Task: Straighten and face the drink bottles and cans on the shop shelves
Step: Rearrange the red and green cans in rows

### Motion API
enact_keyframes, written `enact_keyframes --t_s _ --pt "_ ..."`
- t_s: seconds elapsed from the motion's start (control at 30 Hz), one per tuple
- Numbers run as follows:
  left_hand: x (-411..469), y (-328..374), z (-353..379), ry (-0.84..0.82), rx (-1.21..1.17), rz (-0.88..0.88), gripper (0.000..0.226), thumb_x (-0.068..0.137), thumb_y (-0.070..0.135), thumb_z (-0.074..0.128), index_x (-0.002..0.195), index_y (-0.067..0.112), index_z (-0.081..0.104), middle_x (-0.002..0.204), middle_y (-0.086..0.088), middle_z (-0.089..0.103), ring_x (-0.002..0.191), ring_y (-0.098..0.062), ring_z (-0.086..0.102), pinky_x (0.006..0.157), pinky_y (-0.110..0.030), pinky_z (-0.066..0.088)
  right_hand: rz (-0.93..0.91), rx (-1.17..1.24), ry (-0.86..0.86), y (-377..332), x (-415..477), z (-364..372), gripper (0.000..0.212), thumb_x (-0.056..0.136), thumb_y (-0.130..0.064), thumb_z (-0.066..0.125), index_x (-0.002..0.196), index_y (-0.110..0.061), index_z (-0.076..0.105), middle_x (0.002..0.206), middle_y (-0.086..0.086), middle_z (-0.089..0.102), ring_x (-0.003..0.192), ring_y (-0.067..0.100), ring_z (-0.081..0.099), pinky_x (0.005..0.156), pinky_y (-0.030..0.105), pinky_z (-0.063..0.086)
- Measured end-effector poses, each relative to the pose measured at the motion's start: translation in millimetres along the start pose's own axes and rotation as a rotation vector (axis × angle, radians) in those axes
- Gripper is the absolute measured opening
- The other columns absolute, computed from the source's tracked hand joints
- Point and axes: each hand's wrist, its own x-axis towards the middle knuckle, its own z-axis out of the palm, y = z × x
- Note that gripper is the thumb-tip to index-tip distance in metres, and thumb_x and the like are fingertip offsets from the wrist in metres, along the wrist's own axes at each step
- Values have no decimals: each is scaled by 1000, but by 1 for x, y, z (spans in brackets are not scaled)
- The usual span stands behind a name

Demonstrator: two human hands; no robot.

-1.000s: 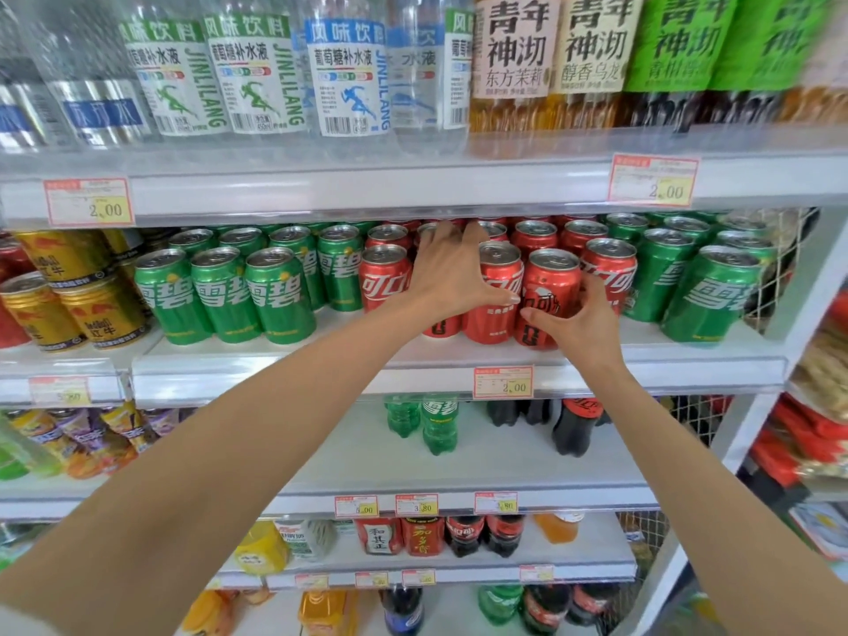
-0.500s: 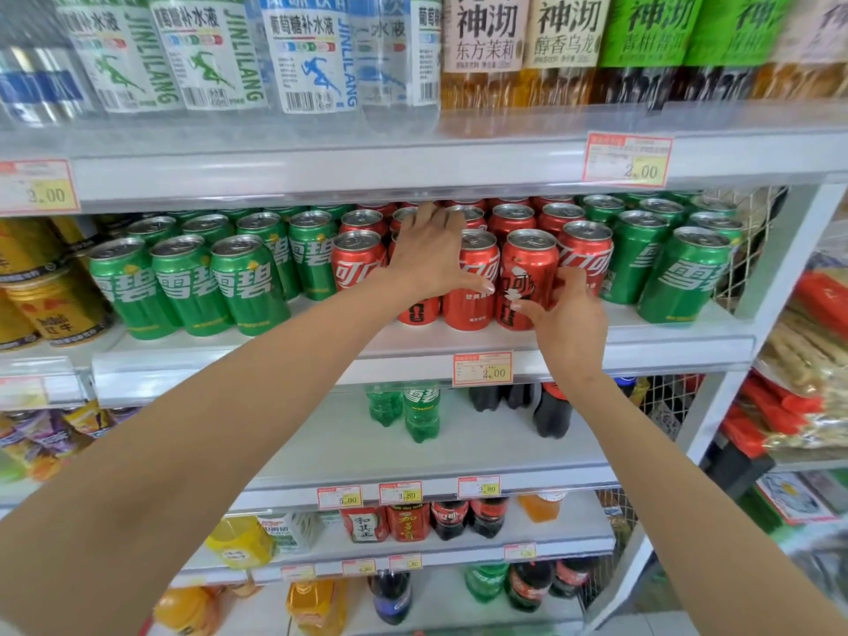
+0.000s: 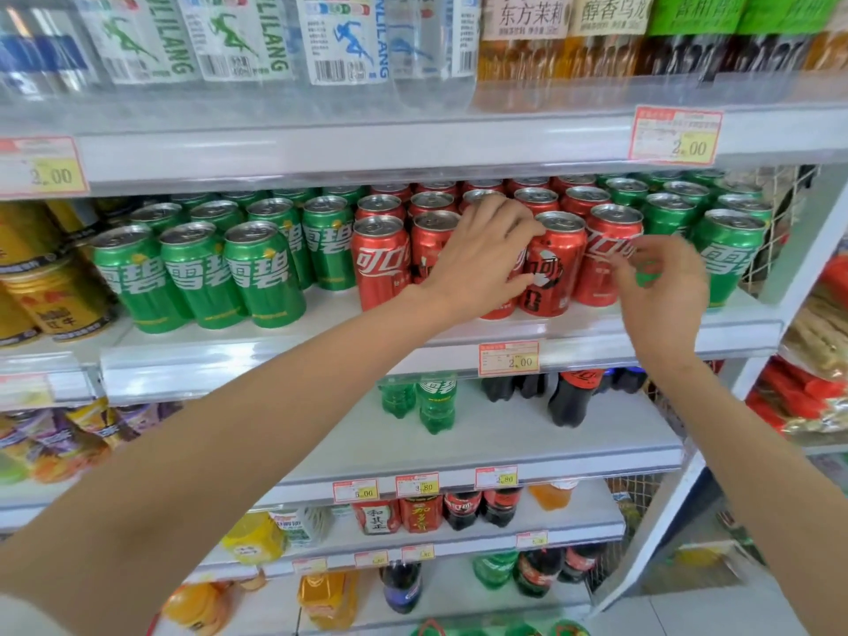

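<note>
Red cola cans (image 3: 381,263) fill the middle of the can shelf (image 3: 275,355), with green Sprite cans (image 3: 197,277) to their left and more green cans (image 3: 729,263) to their right. My left hand (image 3: 482,259) grips a front-row red can from above and hides most of it. Just to its right stands a red can with a black figure (image 3: 550,273), then another red can (image 3: 605,268). My right hand (image 3: 661,286), blurred, hovers in front of a green can with loosely curled fingers and holds nothing.
Clear water bottles (image 3: 339,39) and tea bottles (image 3: 527,43) stand on the shelf above. Gold cans (image 3: 59,300) sit at the far left. Small soda bottles (image 3: 436,401) line the lower shelves. A wire mesh panel (image 3: 780,213) closes the shelf's right end.
My right hand has left the red can with the black figure and moved right and up, in front of the green cans. My left hand stays on its red can.
</note>
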Motion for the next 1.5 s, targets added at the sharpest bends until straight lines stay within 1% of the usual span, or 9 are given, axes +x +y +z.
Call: enact_keyframes --t_s 0.17,0.23,0.33,0.47,0.7,0.83,1.17,1.33,1.5 --pt "-1 6 0 4 -40 -3 44 75 29 66 111 6 59 113 -12 58 108 -32 47 86 -34 32 23 -82 178 28 21 -21 47 83 -25 60 119 3 48 123 25 44 119 39 39 99 28 24" --pt "-1 9 -1 -8 -57 -1 41 77 32 58 109 6 59 112 -11 58 106 -30 48 84 -34 34 77 -69 203 41 31 -26 56 81 -29 61 124 3 44 129 25 40 123 39 37 105 33 26" --pt "5 18 2 24 -79 -45 41 76 31 50 106 6 60 110 -10 59 102 -30 49 81 -39 42 190 4 138 56 46 -30 71 80 -32 67 134 -1 35 135 21 36 128 34 34 110 40 27" --pt "16 44 13 85 -76 -74 36 76 26 52 105 6 60 110 -9 59 103 -27 46 84 -39 42 280 116 22 77 56 -34 83 78 -40 71 140 -6 27 141 13 34 133 25 32 108 27 26" --pt "18 78 35 144 -68 -175 30 78 19 59 105 6 60 111 -9 58 104 -23 42 87 -38 41 306 21 -76 101 53 -37 83 73 -46 74 131 0 36 117 10 42 116 31 44 93 44 38" --pt "20 99 49 141 -109 -241 28 79 18 57 104 6 61 110 -8 59 104 -23 46 88 -37 40 314 28 -54 104 56 -37 83 70 -46 76 130 -2 40 126 16 46 116 32 47 92 44 40" --pt "38 131 57 66 -281 -407 39 78 16 65 114 7 56 112 -8 58 105 -25 47 90 -32 37 80 354 4 78 52 -58 80 68 -39 77 129 -3 41 123 11 46 110 11 42 94 6 28" --pt "40 142 48 64 -528 -589 79 69 27 78 135 11 37 127 -6 48 115 -19 45 95 -33 41 51 445 -236 45 26 -56 79 61 -39 77 127 -10 44 119 0 49 110 10 49 91 15 40" --pt "15 133 28 175 -385 -770 74 63 29 80 126 16 43 120 1 52 109 -10 46 88 -28 42 105 601 -396 11 0 -40 69 56 -37 79 116 -19 49 108 -3 58 94 6 57 78 14 46"
